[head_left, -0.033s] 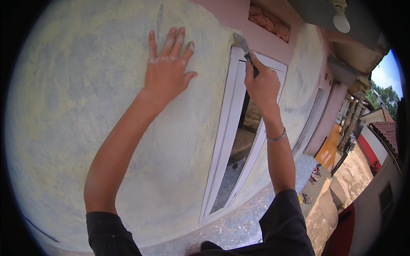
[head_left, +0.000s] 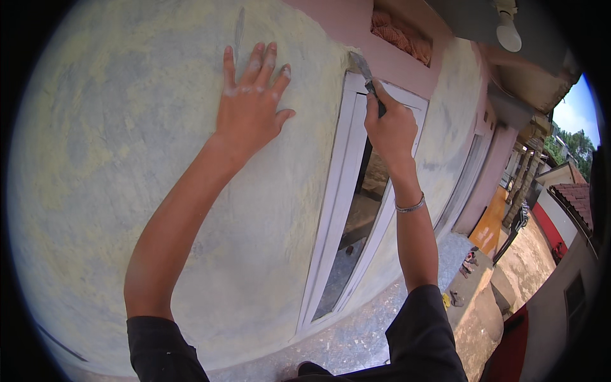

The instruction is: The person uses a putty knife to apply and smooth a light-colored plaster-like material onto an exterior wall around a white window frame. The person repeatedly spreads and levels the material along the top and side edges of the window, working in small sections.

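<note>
Head view: The left hand (head_left: 250,109) lies against the wall (head_left: 254,254), fingers extended and spread, gripping nothing; white residue marks the knuckles and fingers. The right hand (head_left: 393,130) is closed around the handle of the scraper (head_left: 361,65). The scraper blade points up and to the left, its tip at the border between the patchy wall and the pink section (head_left: 347,22), just above the upper left corner of the white frame (head_left: 328,210). A bracelet (head_left: 410,204) encircles the right wrist.
</note>
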A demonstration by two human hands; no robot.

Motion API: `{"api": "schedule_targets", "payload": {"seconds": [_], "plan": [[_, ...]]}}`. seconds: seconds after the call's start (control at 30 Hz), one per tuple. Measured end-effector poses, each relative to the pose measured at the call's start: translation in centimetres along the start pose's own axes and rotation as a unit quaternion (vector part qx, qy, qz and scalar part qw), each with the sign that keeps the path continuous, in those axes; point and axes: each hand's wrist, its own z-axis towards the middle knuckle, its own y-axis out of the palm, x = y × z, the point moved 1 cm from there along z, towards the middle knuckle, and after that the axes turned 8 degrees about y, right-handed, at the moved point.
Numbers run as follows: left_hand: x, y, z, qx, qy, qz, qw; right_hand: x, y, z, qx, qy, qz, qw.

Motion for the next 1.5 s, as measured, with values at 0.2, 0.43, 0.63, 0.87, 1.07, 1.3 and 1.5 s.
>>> {"api": "schedule_targets", "payload": {"seconds": [0.2,0.43,0.63,0.87,1.07,1.3,1.5], "plan": [[-0.2,0.2,0.0,0.003,0.002,-0.010,1.000,-0.2,0.5,-0.3,-0.015,0.010,-0.007,1.000],[-0.2,0.1,-0.3,0.023,0.002,0.009,1.000,-1.1,0.7,-0.5,-0.001,-0.010,-0.024,1.000],[-0.2,-0.1,-0.1,0.018,-0.007,0.017,1.000,-0.6,1.2,0.9,0.059,-0.043,-0.040,0.997],[0.1,-0.5,0.2,-0.014,-0.013,0.038,0.999,-0.4,1.0,2.7,0.010,-0.004,-0.028,1.000],[0.3,-0.4,0.2,-0.020,-0.014,0.047,0.999,0.9,-1.1,3.8,0.006,-0.005,0.069,0.998],[0.5,-0.4,0.3,-0.028,-0.018,0.068,0.997,2.0,-0.5,-2.5,-0.085,-0.011,0.079,0.993],[0.5,-0.5,0.4,-0.038,-0.019,0.054,0.998,0.5,1.8,1.1,0.010,-0.098,0.095,0.991]]}}
